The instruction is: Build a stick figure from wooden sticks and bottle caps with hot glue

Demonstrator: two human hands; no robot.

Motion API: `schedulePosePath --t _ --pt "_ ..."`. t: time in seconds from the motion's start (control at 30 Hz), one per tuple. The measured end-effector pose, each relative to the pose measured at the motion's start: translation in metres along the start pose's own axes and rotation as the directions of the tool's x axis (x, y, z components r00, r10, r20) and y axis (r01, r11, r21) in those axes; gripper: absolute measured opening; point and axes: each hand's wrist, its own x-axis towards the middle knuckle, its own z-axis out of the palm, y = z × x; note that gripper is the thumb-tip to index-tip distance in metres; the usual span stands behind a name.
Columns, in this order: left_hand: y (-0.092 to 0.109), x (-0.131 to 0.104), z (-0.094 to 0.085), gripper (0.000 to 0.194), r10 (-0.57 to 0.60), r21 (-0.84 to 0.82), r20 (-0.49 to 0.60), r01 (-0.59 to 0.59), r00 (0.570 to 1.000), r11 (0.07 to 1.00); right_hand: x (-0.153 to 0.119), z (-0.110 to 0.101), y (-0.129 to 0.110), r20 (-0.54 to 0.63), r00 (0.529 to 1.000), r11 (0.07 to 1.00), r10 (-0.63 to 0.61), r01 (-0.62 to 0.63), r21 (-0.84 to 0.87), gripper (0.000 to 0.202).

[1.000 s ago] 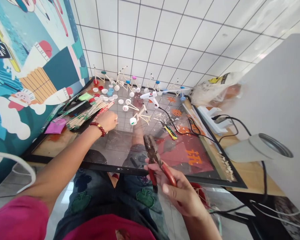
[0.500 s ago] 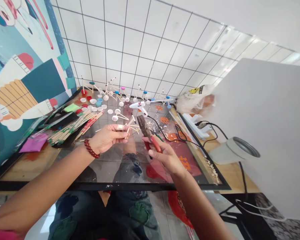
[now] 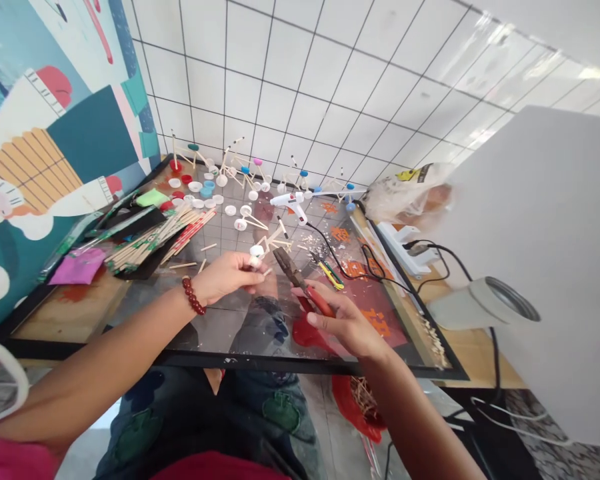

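My left hand [image 3: 233,275], with a red bead bracelet at the wrist, pinches a short pale stick [image 3: 267,273] between thumb and fingers. My right hand [image 3: 337,319] is wrapped round the red handles of dark-jawed pliers [image 3: 290,267]. The jaws point up and left, a little apart from the stick. Just beyond both hands lie joined sticks [image 3: 276,237] with a white cap [image 3: 257,251]. A white glue gun [image 3: 293,204] rests behind them. To the right of the plier jaws lies a yellow and green cutter [image 3: 331,274].
Stick-and-cap figures and loose caps [image 3: 195,187] stand along the back left. Bundled sticks [image 3: 150,243] and a purple packet [image 3: 78,266] lie left. At right are a power strip [image 3: 405,249], black cables, a grey cylinder [image 3: 480,303] and a plastic bag [image 3: 410,193]. The table has a black edge [image 3: 300,362].
The view has shifted slightly. My left hand has turned, and the stick in it now points sideways toward the right. The pliers remain in my right hand, and the cutter has come into fuller view.
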Motion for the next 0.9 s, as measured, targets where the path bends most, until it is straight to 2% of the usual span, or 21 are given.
schedulePosePath --t 0.03,0.07,0.1,0.13,0.2,0.23,0.3,0.37,0.5,0.6,0.67,0.77,0.9 --pt "0.003 0.0 -0.01 0.013 0.052 0.227 -0.02 -0.046 0.998 0.973 -0.003 -0.001 0.001 -0.015 1.0 1.0 0.02 -0.02 -0.003 0.047" --pt "0.006 -0.001 -0.022 0.01 0.109 0.46 -0.047 -0.075 0.993 0.885 -0.006 -0.003 0.003 -0.028 0.999 0.999 0.043 -0.043 -0.002 0.048" --pt "0.009 -0.001 -0.037 0.01 0.147 0.64 -0.101 -0.049 0.984 0.767 -0.008 -0.005 0.005 -0.036 0.997 0.998 0.066 -0.066 0.003 0.05" --pt "0.012 0.0 -0.053 0.014 0.133 0.747 -0.183 0.049 0.974 0.663 -0.011 -0.006 0.008 -0.04 0.995 0.996 0.089 -0.088 0.012 0.051" --pt "0.014 0.001 -0.085 0.019 0.113 0.812 -0.37 0.262 0.922 0.522 -0.015 -0.009 0.017 -0.039 0.992 0.992 0.119 -0.118 0.036 0.052" --pt "0.014 0.003 -0.097 0.021 0.094 0.815 -0.424 0.334 0.901 0.473 -0.017 -0.009 0.023 -0.039 0.992 0.991 0.124 -0.121 0.054 0.052" --pt "0.009 0.006 -0.113 0.024 0.086 0.817 -0.479 0.407 0.874 0.409 -0.018 -0.01 0.034 -0.038 0.993 0.99 0.112 -0.108 0.095 0.049" --pt "0.004 0.009 -0.116 0.022 0.067 0.822 -0.47 0.408 0.88 0.398 -0.019 -0.009 0.042 -0.04 0.995 0.986 0.094 -0.087 0.145 0.047" --pt "0.0 0.012 -0.102 0.02 0.038 0.829 -0.445 0.396 0.895 0.394 -0.02 -0.004 0.047 -0.057 0.994 0.972 0.089 -0.075 0.223 0.045" --pt "0.002 0.012 -0.092 0.023 0.107 0.856 -0.426 0.362 0.898 0.368 -0.022 -0.001 0.044 -0.077 0.994 0.966 0.081 -0.059 0.251 0.045" --pt "0.0 0.015 -0.088 0.025 0.137 0.887 -0.375 0.312 0.917 0.341 -0.023 0.0 0.043 -0.078 0.995 0.966 0.065 -0.043 0.254 0.045" --pt "-0.005 0.021 -0.082 0.024 0.085 0.911 -0.323 0.285 0.943 0.3 -0.025 0.001 0.043 -0.085 0.995 0.966 0.052 -0.029 0.256 0.044" --pt "-0.004 0.022 -0.082 0.02 0.051 0.91 -0.315 0.286 0.948 0.299 -0.023 0.004 0.044 -0.133 0.989 0.965 0.063 -0.026 0.261 0.045"
